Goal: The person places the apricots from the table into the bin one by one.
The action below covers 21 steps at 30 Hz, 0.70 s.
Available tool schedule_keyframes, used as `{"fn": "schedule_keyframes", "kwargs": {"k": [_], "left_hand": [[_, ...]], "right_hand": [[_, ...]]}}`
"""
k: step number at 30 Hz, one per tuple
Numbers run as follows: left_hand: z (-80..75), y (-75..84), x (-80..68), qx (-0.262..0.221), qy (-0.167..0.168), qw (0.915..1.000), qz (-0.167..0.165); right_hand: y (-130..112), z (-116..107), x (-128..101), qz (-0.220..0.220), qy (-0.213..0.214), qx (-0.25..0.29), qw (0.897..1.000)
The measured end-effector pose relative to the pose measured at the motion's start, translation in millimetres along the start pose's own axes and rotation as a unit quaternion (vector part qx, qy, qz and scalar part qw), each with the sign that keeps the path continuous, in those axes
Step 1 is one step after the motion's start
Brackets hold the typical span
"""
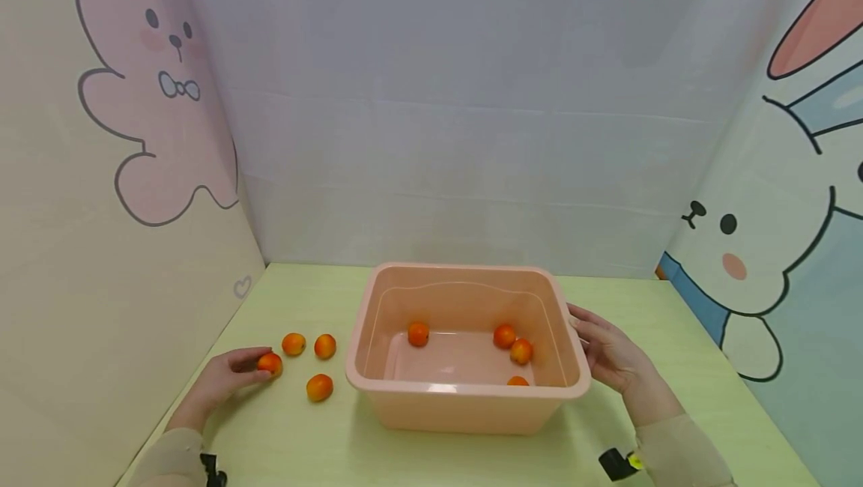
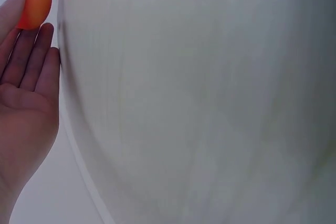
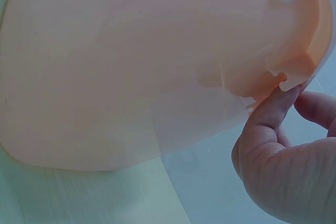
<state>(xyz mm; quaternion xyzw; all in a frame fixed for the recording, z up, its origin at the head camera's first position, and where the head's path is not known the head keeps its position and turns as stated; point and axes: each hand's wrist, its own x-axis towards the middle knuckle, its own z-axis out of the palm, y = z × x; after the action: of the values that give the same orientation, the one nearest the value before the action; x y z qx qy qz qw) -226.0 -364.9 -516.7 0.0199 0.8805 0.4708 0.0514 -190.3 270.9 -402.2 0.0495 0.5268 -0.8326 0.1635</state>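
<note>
Pale sleeves [image 1: 684,453] reach in at the bottom edge, with black devices [image 1: 616,464] at the cuffs. My left hand [image 1: 225,378] pinches an orange fruit [image 1: 270,364] between thumb and fingers, at the left of the table [image 1: 283,446]. My right hand [image 1: 613,352] grips the pink tub [image 1: 465,406] by its right rim [image 1: 578,367].

For a sound hold, I'd set my thumb squarely opposite the fingertips and squeeze lightly, since something so round could roll out. I'd lift clear before moving sideways, and hold the tub steady so it doesn't slide.

Between my left hand and the tub lie 3 loose fruits [image 1: 320,387], 2 farther back and 1 nearer me; a low sweep could scatter them. The tub's left wall [image 1: 364,333] stands higher than they do. Inside I see 4 more fruits [image 1: 504,336]: 1 towards the left, 2 together at the right, and 1 partly hidden by the near side. Pale sheeting [image 1: 465,135] hangs behind.
</note>
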Motion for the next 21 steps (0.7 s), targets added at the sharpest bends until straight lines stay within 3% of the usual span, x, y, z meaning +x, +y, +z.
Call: {"fn": "schedule_keyframes", "kwargs": {"k": [9, 14, 21], "left_hand": [[-4.0, 4.2, -0.4, -0.021, 0.019, 0.9996, -0.009], [-8.6, 13.1, 0.8, -0.013, 0.031, 0.9993, 0.019], [-16.7, 37.8, 6.0, -0.035, 0.037, 0.9969, 0.06]], "right_hand": [[1, 0, 0, -0.001, -0.003, -0.002, 1.0], [1, 0, 0, -0.002, -0.006, 0.0, 1.0], [1, 0, 0, 0.002, 0.003, 0.004, 1.0]]}}
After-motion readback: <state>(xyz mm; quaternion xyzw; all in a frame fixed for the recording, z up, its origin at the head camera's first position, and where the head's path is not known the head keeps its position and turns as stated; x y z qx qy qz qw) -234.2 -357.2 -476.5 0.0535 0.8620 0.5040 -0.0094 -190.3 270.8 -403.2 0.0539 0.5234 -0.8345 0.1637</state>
